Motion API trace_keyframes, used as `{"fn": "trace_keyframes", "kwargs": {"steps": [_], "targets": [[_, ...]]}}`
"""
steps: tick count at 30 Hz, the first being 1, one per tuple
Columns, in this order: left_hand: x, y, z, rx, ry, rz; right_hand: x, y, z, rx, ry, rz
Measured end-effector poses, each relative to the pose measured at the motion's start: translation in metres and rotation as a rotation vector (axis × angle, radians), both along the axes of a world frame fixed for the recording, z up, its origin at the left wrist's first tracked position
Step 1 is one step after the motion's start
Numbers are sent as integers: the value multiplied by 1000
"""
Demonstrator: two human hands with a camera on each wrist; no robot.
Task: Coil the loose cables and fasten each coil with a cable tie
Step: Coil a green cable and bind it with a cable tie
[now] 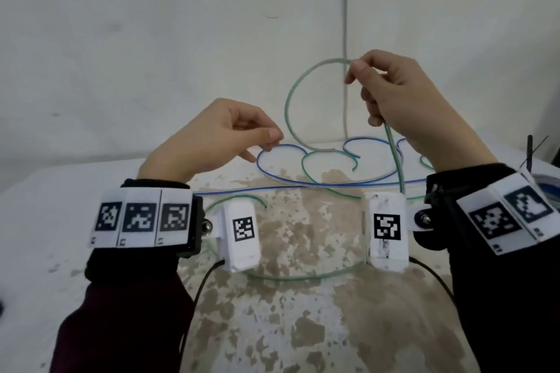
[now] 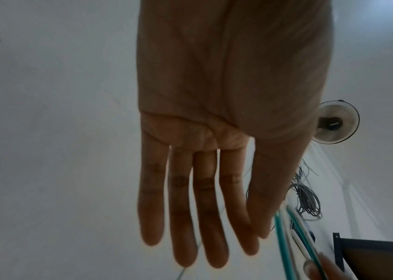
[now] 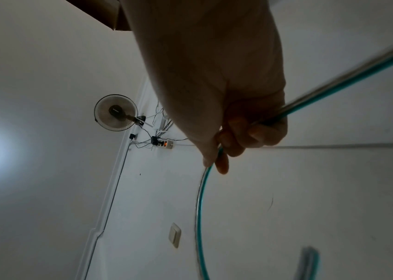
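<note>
My right hand (image 1: 353,70) is raised above the table and pinches a green-and-white cable (image 1: 289,94) between thumb and forefinger. The cable arcs left from that pinch into an open loop in the air, and its free end (image 1: 331,150) hangs just above the table. In the right wrist view my right hand (image 3: 217,163) grips the same cable (image 3: 200,208), which runs through the fist. The rest of it trails over the table (image 1: 288,277). My left hand (image 1: 269,142) hovers over a blue-and-white cable (image 1: 272,174) and holds nothing. Its fingers (image 2: 205,208) are straight in the left wrist view.
The table top (image 1: 303,327) is white with worn brown patches and meets a white wall. A grey conduit (image 1: 345,39) runs down that wall behind my right hand. Thin black strips (image 1: 528,151) stick up at the right edge. A wall fan (image 3: 115,112) shows overhead.
</note>
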State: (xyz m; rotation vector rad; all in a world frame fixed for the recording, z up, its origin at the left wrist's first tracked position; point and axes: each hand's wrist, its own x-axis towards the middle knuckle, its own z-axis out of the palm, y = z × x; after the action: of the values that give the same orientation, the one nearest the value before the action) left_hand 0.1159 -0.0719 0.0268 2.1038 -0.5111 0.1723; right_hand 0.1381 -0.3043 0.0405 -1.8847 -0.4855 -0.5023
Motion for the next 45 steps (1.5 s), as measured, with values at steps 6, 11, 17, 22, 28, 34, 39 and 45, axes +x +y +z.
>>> {"fn": "trace_keyframes", "kwargs": {"steps": [6, 11, 17, 22, 28, 34, 39, 45], "targets": [[-6, -12, 0, -129, 83, -68, -4, 3, 2, 18, 78, 81], [-7, -16, -1, -171, 98, -95, -8, 2, 4, 56, 87, 95], [-4, -14, 4, -722, 80, -2, -8, 10, -2, 19, 260, 258], [-6, -35, 0, -752, 104, -52, -10, 25, -4, 242, 248, 331], [-6, -52, -5, -594, 92, -28, -12, 22, -3, 261, 298, 349], [-5, -46, -1, -490, 97, -92, -23, 27, -3, -28, 344, 498], [-12, -39, 1, -312, 180, -191, -29, 26, -1, -107, 411, 434], [-13, -34, 1, -192, 40, -165, -28, 24, -3, -167, 386, 473]]}}
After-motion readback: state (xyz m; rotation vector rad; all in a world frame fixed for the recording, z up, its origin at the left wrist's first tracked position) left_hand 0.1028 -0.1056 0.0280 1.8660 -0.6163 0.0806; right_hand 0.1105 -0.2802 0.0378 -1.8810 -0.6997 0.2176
